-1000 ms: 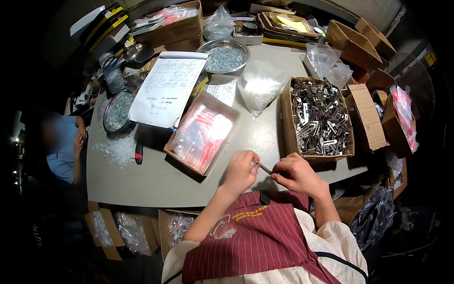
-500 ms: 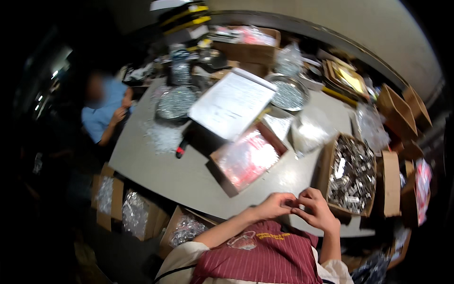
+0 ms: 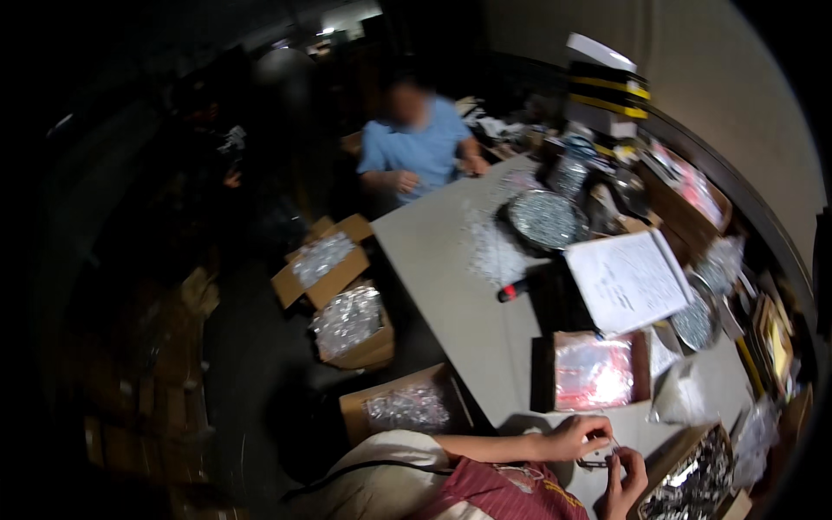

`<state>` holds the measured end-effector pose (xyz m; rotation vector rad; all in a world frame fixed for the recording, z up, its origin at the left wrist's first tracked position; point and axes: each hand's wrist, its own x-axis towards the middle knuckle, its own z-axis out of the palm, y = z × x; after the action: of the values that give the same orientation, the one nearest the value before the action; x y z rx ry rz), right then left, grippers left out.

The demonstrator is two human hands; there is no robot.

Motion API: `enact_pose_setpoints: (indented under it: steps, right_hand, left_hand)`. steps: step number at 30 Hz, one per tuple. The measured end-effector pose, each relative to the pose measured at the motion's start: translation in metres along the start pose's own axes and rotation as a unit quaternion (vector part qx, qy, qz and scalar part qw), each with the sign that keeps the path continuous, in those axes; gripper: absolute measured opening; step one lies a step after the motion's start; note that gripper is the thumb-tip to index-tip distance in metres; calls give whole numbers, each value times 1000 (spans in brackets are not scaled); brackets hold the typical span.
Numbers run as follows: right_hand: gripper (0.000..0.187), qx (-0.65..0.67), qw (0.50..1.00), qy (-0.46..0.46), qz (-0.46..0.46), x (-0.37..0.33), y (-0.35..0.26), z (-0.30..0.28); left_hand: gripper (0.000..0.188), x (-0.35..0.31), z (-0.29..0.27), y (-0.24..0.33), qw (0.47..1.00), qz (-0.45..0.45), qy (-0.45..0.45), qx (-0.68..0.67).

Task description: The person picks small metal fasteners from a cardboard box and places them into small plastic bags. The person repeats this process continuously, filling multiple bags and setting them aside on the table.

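Observation:
At the near edge of the table, my left hand (image 3: 574, 438) and my right hand (image 3: 627, 480) are close together with fingers bent in a pinch. Between them is a small shiny metal piece (image 3: 593, 461), too small and blurred to tell its exact kind. Just right of my right hand stands a cardboard box full of shiny metal parts (image 3: 693, 481). Beyond my left hand, an open cardboard box (image 3: 642, 367) holds clear plastic bags with red marks (image 3: 593, 371).
Farther back are a sheet of paper (image 3: 626, 282), a red-and-black handled tool (image 3: 513, 291) and a bowl of small metal pieces (image 3: 546, 218). Cartons of bagged parts (image 3: 348, 321) stand on the floor left of the table. Across it sits a person in blue (image 3: 420, 143).
My view has swung left, so the table and my hands now appear farther right and more floor shows. The hands stay together; the metal piece between them now shows.

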<state>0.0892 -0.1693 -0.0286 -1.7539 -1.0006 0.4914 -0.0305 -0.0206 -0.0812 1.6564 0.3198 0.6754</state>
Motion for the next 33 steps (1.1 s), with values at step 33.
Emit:
enact_pose_setpoints:
  steps: [33]
  right_hand:
    - [17, 123, 982, -132, 59, 33, 30, 43]
  left_hand:
    - [13, -29, -52, 0, 967, -50, 76, -237]
